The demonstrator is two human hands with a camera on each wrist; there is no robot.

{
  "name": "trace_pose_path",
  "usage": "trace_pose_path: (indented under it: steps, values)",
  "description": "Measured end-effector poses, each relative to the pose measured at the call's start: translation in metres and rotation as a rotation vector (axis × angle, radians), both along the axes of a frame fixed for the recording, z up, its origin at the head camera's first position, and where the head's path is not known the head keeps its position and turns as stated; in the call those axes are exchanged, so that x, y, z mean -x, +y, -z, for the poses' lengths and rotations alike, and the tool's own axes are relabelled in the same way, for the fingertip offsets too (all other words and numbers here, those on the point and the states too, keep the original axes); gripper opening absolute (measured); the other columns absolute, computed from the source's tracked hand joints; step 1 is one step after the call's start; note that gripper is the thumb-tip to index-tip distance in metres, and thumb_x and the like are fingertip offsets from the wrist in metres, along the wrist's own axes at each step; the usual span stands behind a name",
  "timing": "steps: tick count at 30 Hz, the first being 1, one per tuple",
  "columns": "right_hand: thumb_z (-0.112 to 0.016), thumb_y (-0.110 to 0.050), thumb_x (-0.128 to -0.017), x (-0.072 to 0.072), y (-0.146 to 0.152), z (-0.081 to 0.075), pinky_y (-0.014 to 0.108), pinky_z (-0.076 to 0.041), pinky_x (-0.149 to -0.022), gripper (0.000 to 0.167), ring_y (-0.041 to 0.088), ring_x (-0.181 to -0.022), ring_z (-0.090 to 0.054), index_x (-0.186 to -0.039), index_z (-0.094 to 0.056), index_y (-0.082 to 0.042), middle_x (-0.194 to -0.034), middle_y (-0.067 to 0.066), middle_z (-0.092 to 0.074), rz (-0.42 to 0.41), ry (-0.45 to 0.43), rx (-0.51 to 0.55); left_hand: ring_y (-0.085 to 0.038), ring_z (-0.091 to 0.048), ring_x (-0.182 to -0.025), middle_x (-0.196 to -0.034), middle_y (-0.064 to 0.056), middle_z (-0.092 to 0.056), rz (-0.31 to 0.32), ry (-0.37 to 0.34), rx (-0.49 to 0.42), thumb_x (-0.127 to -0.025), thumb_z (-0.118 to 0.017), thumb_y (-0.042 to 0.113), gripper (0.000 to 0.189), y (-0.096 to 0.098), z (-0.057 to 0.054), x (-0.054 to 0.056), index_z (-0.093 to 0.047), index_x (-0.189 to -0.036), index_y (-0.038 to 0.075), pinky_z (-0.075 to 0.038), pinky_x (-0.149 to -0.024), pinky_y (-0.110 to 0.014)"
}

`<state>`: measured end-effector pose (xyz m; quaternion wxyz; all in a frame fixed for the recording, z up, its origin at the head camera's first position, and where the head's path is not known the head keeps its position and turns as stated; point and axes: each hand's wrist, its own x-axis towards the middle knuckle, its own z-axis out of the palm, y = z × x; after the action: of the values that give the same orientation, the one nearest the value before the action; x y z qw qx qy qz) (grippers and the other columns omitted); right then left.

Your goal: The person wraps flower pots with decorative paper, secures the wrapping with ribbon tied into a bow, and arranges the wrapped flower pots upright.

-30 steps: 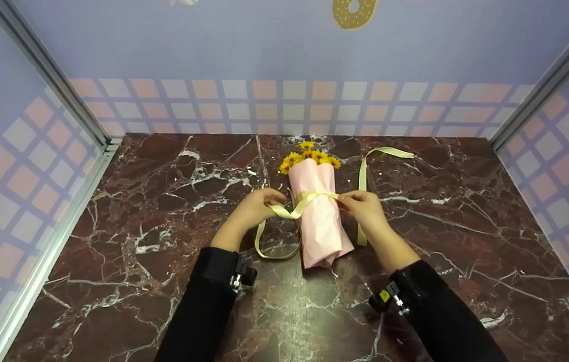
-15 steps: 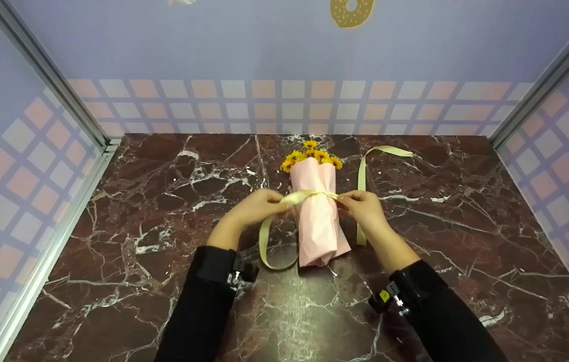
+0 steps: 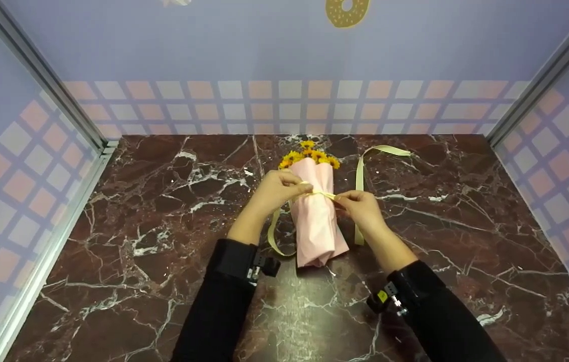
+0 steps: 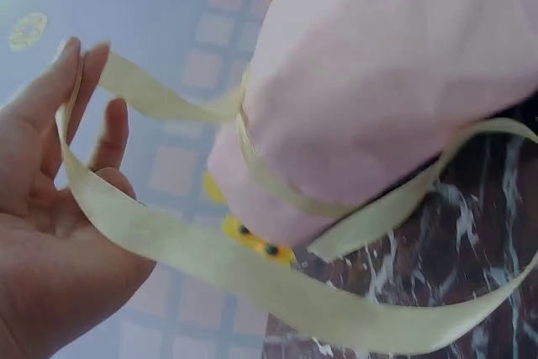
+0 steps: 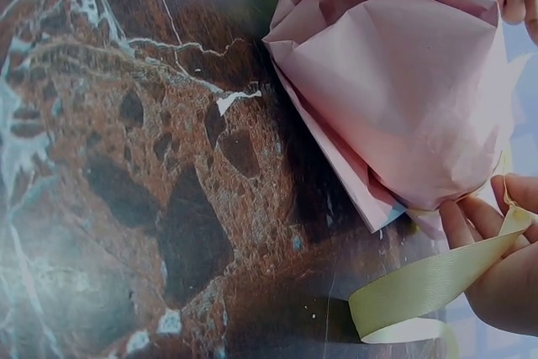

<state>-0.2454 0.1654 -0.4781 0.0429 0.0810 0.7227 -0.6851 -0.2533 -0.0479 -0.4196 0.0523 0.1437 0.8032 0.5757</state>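
A bouquet of yellow flowers (image 3: pixel 314 156) lies on the table, wrapped in pink paper (image 3: pixel 316 234). Around its middle passes a pale yellow ribbon (image 4: pixel 210 262). My left hand (image 3: pixel 276 191) is over the bouquet's upper left side and pinches one length of ribbon between thumb and finger; the left wrist view shows this ribbon hanging in a wide loop. At the bouquet's right side, my right hand (image 3: pixel 363 207) pinches the ribbon close against the paper, and a tail trails from its fingers in the right wrist view. The ribbon's crossing is partly hidden by the fingers.
The loose right ribbon tail (image 3: pixel 360 173) lies along the table right of the bouquet, its end curving toward the back. Beneath everything is a dark red marbled tabletop (image 3: pixel 163 271). Checked panels (image 3: pixel 264 108) stand at the back and both sides.
My left hand has moved rightward and away from me, from beside the bouquet to over it, carrying its ribbon. The ribbon loop at the left has narrowed. My right hand has barely moved.
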Motion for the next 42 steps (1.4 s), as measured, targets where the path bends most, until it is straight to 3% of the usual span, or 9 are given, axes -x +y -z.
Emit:
trace_pose_path:
  steps: [5, 10, 13, 19, 24, 27, 30, 37, 42]
  values:
    - [-0.057, 0.002, -0.094, 0.0, 0.0, -0.001, 0.038, -0.056, -0.082, 0.018, 0.016, -0.079, -0.067, -0.101, -0.064, 0.017, -0.093, 0.018, -0.066, -0.016, 0.008, -0.011, -0.011, -0.054, -0.072, -0.082, -0.001, -0.066, -0.102, -0.023, 0.002, -0.082, -0.079, 0.016, 0.017, 0.012, -0.007, 0.001, -0.077, -0.087, 0.0, -0.046, -0.063, -0.022]
    - [-0.058, 0.002, -0.094, 0.0, -0.001, 0.001, 0.041, -0.055, -0.086, 0.018, 0.014, -0.079, -0.066, -0.102, -0.064, 0.017, -0.094, 0.017, -0.067, -0.011, 0.0, -0.022, -0.012, -0.059, -0.071, -0.085, -0.008, -0.07, -0.143, -0.122, -0.209, -0.086, -0.075, 0.012, 0.018, 0.02, -0.01, 0.002, -0.075, -0.094, -0.005, -0.053, -0.072, -0.028]
    - [-0.058, 0.002, -0.094, 0.0, -0.002, 0.003, 0.041, -0.055, -0.086, 0.018, 0.014, -0.079, -0.066, -0.101, -0.064, 0.017, -0.093, 0.017, -0.067, 0.002, -0.002, -0.025, -0.016, -0.064, -0.081, -0.095, -0.012, -0.07, -0.141, -0.173, -0.328, -0.087, -0.072, 0.005, 0.018, 0.024, -0.01, 0.002, -0.072, -0.099, -0.008, -0.055, -0.081, -0.032]
    - [-0.058, 0.004, -0.093, 0.001, -0.002, 0.003, 0.044, -0.054, -0.087, 0.016, 0.014, -0.078, -0.066, -0.1, -0.064, 0.018, -0.091, 0.016, -0.066, 0.007, 0.009, 0.003, -0.024, -0.062, -0.106, -0.113, -0.016, -0.068, -0.189, -0.104, -0.334, -0.084, -0.074, 0.002, 0.02, 0.03, -0.006, 0.005, -0.072, -0.1, -0.008, -0.052, -0.089, -0.028]
    - [-0.058, 0.004, -0.093, 0.001, -0.002, 0.001, 0.045, -0.053, -0.088, 0.016, 0.015, -0.078, -0.067, -0.1, -0.064, 0.017, -0.09, 0.015, -0.066, -0.001, 0.002, 0.014, -0.016, -0.067, -0.082, -0.121, -0.02, -0.064, -0.224, -0.108, -0.412, -0.086, -0.073, 0.002, 0.022, 0.036, -0.004, 0.005, -0.07, -0.105, -0.01, -0.057, -0.072, -0.027]
    - [-0.058, 0.003, -0.094, 0.001, -0.002, 0.0, 0.046, -0.052, -0.089, 0.016, 0.015, -0.078, -0.067, -0.101, -0.064, 0.017, -0.091, 0.015, -0.067, -0.012, -0.001, 0.008, -0.012, -0.068, -0.069, -0.118, -0.02, -0.065, -0.23, -0.186, -0.482, -0.088, -0.071, 0.003, 0.024, 0.039, -0.006, 0.004, -0.069, -0.109, -0.008, -0.058, -0.067, -0.027]
    - [-0.058, 0.002, -0.094, 0.001, -0.002, -0.001, 0.046, -0.052, -0.089, 0.018, 0.015, -0.079, -0.067, -0.102, -0.063, 0.017, -0.092, 0.016, -0.067, -0.022, -0.004, -0.003, -0.014, -0.069, -0.069, -0.11, -0.019, -0.068, -0.232, -0.233, -0.531, -0.089, -0.069, 0.002, 0.024, 0.041, -0.007, 0.004, -0.069, -0.111, -0.008, -0.058, -0.068, -0.028]
    - [-0.058, 0.002, -0.095, 0.002, 0.0, -0.003, 0.043, -0.054, -0.088, 0.019, 0.017, -0.081, -0.067, -0.104, -0.063, 0.018, -0.091, 0.015, -0.067, -0.048, -0.004, -0.009, -0.019, -0.071, -0.083, -0.104, -0.021, -0.068, -0.217, -0.195, -0.597, -0.089, -0.066, -0.005, 0.021, 0.043, -0.005, 0.005, -0.067, -0.107, -0.014, -0.057, -0.079, -0.031]
    - [-0.06, 0.003, -0.093, 0.005, 0.007, -0.006, 0.044, -0.054, -0.085, 0.019, 0.019, -0.082, -0.068, -0.104, -0.063, 0.018, -0.091, 0.016, -0.068, -0.127, 0.029, -0.052, -0.017, -0.069, -0.082, -0.099, -0.019, -0.069, -0.213, -0.152, -0.615, -0.088, -0.066, -0.007, 0.02, 0.044, -0.004, 0.004, -0.067, -0.105, -0.016, -0.056, -0.082, -0.032]
